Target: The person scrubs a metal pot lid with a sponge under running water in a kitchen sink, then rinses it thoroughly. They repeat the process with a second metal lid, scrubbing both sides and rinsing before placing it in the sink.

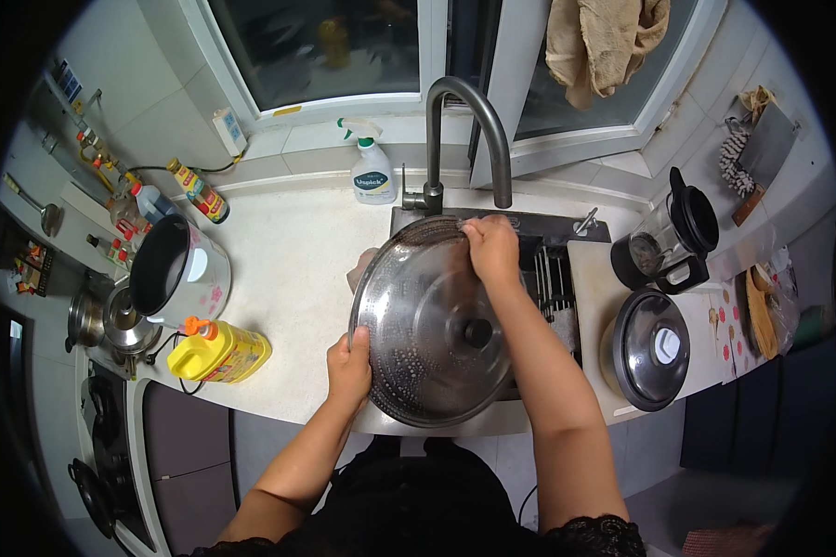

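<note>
Head view: partly over the sink (548, 226), fingers of the left hand (348, 373) and right hand (494, 251) clasp the wet, domed lid (413, 348), which is likely rigid, slippery and moderately heavy, so grip 2 opposite rim sections firmly

Mounted on the head, left lens of a side-by-side fisheye pair. Looks down and forward over the counter (288, 213), upright, unmirrored. Set close above the work, with the lid (427, 371) near centre. Reaches the window (316, 46) at 11 o'clock, the tap (469, 97) at 12, the jug (661, 237) at 3, the wearer's black clothing (418, 501) at 6. Bends straight edges outward; darkens to black at 3 and 9.
</note>
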{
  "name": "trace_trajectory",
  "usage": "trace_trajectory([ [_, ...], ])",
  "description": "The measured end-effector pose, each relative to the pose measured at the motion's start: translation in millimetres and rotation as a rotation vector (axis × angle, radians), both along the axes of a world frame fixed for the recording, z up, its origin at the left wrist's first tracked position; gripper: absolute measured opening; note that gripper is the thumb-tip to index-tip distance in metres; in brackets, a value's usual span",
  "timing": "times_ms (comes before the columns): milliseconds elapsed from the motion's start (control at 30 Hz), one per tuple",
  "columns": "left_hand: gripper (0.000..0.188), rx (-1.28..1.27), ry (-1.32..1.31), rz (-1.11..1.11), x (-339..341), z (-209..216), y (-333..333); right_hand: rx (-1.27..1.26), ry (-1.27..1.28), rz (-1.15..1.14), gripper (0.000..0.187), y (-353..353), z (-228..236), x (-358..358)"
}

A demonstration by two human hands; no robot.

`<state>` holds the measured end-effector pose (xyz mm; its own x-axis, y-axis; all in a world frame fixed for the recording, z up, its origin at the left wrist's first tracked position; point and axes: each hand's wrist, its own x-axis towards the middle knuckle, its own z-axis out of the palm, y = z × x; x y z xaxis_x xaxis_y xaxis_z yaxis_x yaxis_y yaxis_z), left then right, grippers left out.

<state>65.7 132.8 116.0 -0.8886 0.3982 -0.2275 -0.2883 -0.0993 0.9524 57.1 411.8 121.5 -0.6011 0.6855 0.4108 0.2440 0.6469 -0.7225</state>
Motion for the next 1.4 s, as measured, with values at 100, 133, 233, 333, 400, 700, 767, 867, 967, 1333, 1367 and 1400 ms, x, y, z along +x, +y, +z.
trace_trajectory([
  [100, 0.041, -0.097, 0.15, -0.038, -4.8, -10.7, -2.1, 0.063, 0.106, 0.251, 0.011, -47.1, 20.3, -4.4],
  [133, 0.041, -0.092, 0.142, -0.02, -3.7, -10.0, -4.7, 0.195, 0.107, 0.376, 0.011, -64.2, 20.3, -4.1],
  [233, 0.041, -0.051, 0.116, 0.027, 0.4, -3.7, -8.8, -0.005, 0.205, 0.304, 0.011, -63.1, 30.8, 2.8],
  [333, 0.041, -0.013, 0.105, 0.038, 4.2, -2.1, -7.7, -0.053, 0.184, -0.01, 0.015, -7.7, -15.5, 9.5],
  [400, 0.04, -0.028, 0.115, 0.014, 3.4, -4.4, -8.3, 0.0, 0.194, 0.002, 0.014, -18.0, -27.1, 10.7],
  [700, 0.037, -0.071, 0.171, 0.032, -7.5, -2.2, -16.0, 0.039, 0.105, -0.051, 0.013, -13.5, -17.5, 3.9],
  [767, 0.038, -0.065, 0.185, 0.041, -8.4, -9.6, -18.1, 0.156, 0.167, 0.106, 0.014, -44.1, 7.9, 5.9],
  [867, 0.037, -0.055, 0.168, 0.106, -6.0, -4.7, -15.5, 0.066, 0.187, 0.206, 0.014, -67.3, 23.2, 10.2],
  [967, 0.038, -0.111, 0.155, 0.048, -5.4, -10.0, -20.6, -0.016, 0.149, -0.017, 0.014, -27.0, -12.5, 4.3],
  [1333, 0.037, -0.034, 0.174, 0.055, -7.9, -4.6, -22.4, -0.056, 0.156, -0.009, 0.014, -37.4, -3.2, 0.2],
  [1367, 0.037, -0.018, 0.178, 0.054, -7.8, -4.3, -22.0, -0.033, 0.154, 0.056, 0.014, -55.5, 13.2, 2.3],
  [1400, 0.037, -0.007, 0.177, 0.078, -7.9, -3.9, -20.4, -0.011, 0.149, 0.114, 0.014, -72.3, 21.8, 4.6],
])
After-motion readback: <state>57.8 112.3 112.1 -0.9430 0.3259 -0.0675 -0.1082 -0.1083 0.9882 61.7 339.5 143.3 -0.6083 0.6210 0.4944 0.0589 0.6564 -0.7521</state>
